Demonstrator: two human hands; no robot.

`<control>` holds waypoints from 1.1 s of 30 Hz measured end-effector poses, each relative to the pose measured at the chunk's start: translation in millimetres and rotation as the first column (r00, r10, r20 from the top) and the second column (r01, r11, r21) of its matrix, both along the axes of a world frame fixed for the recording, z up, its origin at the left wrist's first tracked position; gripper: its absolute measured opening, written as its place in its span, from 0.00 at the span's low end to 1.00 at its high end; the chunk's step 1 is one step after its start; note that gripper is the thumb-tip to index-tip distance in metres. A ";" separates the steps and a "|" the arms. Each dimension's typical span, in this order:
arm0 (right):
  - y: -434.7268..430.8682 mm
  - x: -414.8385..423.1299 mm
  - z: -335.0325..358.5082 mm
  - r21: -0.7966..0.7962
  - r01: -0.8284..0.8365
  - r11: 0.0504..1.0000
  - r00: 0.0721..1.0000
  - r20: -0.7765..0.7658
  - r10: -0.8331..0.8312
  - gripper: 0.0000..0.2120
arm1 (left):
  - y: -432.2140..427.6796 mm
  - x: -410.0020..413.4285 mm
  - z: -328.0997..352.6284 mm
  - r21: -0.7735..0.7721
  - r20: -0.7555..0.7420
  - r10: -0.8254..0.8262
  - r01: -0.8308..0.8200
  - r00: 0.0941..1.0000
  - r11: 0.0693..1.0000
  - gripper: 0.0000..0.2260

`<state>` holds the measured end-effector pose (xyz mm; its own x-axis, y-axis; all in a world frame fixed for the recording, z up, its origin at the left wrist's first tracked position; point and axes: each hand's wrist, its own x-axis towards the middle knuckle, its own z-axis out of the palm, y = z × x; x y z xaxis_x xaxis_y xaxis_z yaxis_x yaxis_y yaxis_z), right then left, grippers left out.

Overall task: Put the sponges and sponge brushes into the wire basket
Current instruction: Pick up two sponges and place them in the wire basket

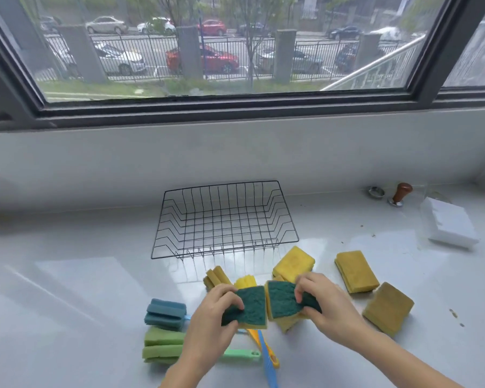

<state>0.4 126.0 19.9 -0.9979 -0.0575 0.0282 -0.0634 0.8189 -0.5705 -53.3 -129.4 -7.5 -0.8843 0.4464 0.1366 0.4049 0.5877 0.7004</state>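
A black wire basket stands empty on the white counter, beyond my hands. My left hand grips a green-topped yellow sponge, and my right hand grips a second green-topped sponge; the two sponges are side by side. Three yellow sponges lie near: one by the basket, one to the right, one further right. Sponge brushes lie below: a blue head, a green head, an olive head and a yellow head.
Brush handles in green, orange and blue cross under my left hand. A white foam block, a wooden-handled tamper and a metal ring sit at the back right. The window wall rises behind the basket.
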 end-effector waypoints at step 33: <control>-65.7 -313.6 -43.2 0.073 0.004 0.997 0.997 0.080 -0.009 0.21 | -25.1 -290.7 -38.9 -0.066 0.056 0.165 -0.161 0.985 0.985 0.16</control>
